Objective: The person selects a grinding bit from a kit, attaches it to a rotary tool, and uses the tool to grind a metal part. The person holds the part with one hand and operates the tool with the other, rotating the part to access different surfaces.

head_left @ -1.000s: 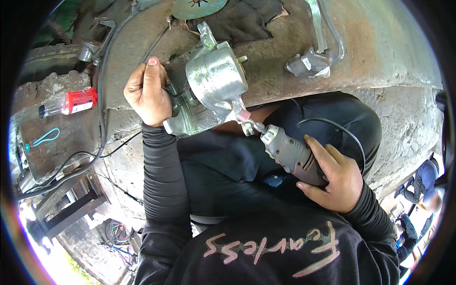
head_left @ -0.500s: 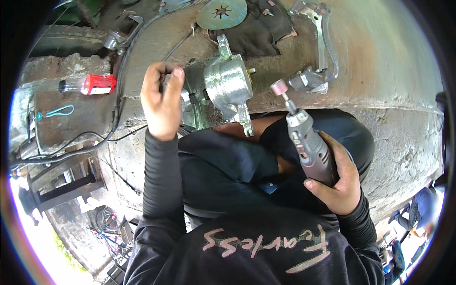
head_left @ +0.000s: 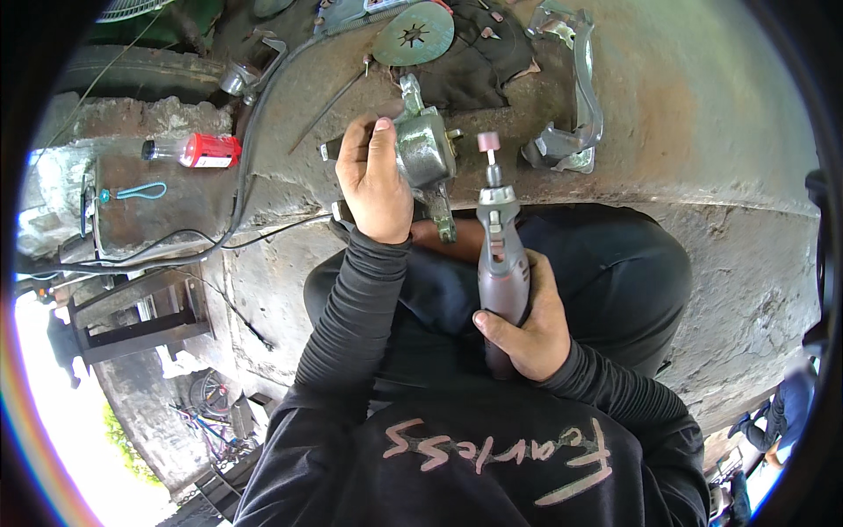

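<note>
My right hand [head_left: 537,329] is wrapped around the grey body of a rotary tool [head_left: 502,263]. A pink cylindrical grinding stone [head_left: 489,141] is fitted at its tip, pointing away from me and clear of the metal. To the left of the tool, a silver cast-metal housing [head_left: 426,151] with lugs at both ends stands in front of my legs. My left hand [head_left: 378,180] is closed against the housing's left side, thumb up and fingers curled. The palm side of that hand is hidden, and part of the housing lies behind it.
Beyond the housing lie a dark cloth [head_left: 470,75] and a round slotted disc [head_left: 413,35]. A metal bracket [head_left: 587,97] rests farther right. On the left are a bottle with a red label [head_left: 209,151], a teal loop [head_left: 140,191] and a black cable [head_left: 237,193].
My left hand has moved right, from apart from the housing to against its side. My right hand has brought the rotary tool left and turned it more upright in view. The view has shifted slightly.
</note>
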Tool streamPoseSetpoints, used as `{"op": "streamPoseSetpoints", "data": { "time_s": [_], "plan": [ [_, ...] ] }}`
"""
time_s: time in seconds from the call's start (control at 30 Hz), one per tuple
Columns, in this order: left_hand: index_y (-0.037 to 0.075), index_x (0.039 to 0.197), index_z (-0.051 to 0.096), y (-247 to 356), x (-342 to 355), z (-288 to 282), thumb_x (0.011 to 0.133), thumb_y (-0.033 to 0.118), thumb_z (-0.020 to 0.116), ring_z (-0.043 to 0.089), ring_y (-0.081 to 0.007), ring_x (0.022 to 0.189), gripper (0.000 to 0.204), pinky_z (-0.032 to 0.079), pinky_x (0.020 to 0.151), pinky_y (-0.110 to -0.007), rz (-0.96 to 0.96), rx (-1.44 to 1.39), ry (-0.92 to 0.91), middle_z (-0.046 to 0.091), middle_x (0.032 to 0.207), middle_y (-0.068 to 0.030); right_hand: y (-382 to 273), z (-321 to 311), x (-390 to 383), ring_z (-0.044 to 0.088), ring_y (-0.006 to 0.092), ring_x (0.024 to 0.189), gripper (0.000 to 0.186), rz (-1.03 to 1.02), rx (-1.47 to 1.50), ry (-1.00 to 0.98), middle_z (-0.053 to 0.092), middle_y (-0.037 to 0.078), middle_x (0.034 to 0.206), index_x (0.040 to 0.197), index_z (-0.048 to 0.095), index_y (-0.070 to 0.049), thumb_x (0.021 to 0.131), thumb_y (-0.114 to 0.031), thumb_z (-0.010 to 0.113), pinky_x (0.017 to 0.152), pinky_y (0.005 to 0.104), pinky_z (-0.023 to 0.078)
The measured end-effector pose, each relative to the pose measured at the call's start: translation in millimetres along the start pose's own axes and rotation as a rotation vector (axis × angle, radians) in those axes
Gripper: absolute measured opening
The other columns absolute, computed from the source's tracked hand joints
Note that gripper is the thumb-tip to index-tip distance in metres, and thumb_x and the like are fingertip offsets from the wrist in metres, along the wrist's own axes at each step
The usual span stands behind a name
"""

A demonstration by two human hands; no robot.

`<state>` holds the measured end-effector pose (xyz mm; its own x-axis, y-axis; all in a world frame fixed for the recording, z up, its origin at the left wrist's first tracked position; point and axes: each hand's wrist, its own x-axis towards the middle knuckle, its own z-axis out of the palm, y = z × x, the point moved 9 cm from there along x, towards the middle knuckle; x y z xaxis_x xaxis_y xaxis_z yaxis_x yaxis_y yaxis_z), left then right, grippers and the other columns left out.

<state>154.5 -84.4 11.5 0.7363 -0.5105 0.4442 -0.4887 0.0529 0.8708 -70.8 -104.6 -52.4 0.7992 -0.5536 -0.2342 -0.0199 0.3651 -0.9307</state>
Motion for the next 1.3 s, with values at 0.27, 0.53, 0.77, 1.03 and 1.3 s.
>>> {"op": "streamPoseSetpoints", "data": {
  "time_s": [0.27, 0.53, 0.77, 1.03, 1.3],
  "plan": [
    [-0.005, 0.099, 0.063, -15, -1, 4, 0.100, 0.005, 0.046, 0.062, -0.0183, 0.099, 0.019, 0.045, 0.096, -0.031, -0.136, -0.331, 0.017, 0.069, 0.104, -0.0138, 8, 14, 2, 0.065, 0.0304, 0.104, 0.069, -0.017, -0.160, -0.078, 0.062, 0.023, 0.109, 0.130, 0.036, 0.006, 0.080, -0.016, 0.077, 0.091, 0.0394, 0.049],
    [-0.002, 0.100, 0.060, -17, -3, 2, 0.099, 0.003, 0.045, 0.061, -0.0182, 0.099, 0.015, 0.045, 0.095, -0.032, -0.201, -0.258, 0.033, 0.069, 0.106, -0.0143, 10, 22, -1, 0.055, 0.0229, 0.113, 0.077, 0.043, -0.136, -0.162, 0.056, 0.018, 0.119, 0.134, 0.036, 0.007, 0.079, -0.023, 0.079, 0.099, 0.0357, 0.043],
    [-0.001, 0.099, 0.059, -15, -3, 2, 0.099, 0.004, 0.046, 0.060, -0.0174, 0.097, 0.014, 0.045, 0.094, -0.032, -0.182, -0.274, 0.063, 0.069, 0.106, -0.0162, 10, 11, 3, 0.061, 0.0293, 0.106, 0.071, -0.005, -0.120, -0.083, 0.059, 0.021, 0.114, 0.132, 0.036, 0.006, 0.080, -0.018, 0.077, 0.093, 0.0387, 0.047],
    [0.000, 0.100, 0.059, -22, -5, 3, 0.098, 0.007, 0.050, 0.061, -0.0164, 0.093, 0.012, 0.046, 0.092, -0.031, -0.223, -0.377, 0.061, 0.069, 0.108, -0.0168, 17, 8, 4, 0.063, 0.0332, 0.107, 0.071, 0.040, -0.137, -0.087, 0.060, 0.024, 0.114, 0.132, 0.036, 0.005, 0.079, -0.016, 0.077, 0.094, 0.0397, 0.048],
    [-0.005, 0.124, 0.049, 8, -20, -3, 0.095, 0.010, 0.058, 0.052, -0.0199, 0.110, 0.034, 0.039, 0.100, -0.034, -0.082, 0.060, 0.024, 0.054, 0.118, -0.0148, 9, -6, -1, 0.055, 0.0219, 0.109, 0.071, -0.030, 0.048, 0.009, 0.055, 0.015, 0.119, 0.134, 0.035, 0.004, 0.081, -0.016, 0.077, 0.097, 0.0362, 0.045]
  ]
}}
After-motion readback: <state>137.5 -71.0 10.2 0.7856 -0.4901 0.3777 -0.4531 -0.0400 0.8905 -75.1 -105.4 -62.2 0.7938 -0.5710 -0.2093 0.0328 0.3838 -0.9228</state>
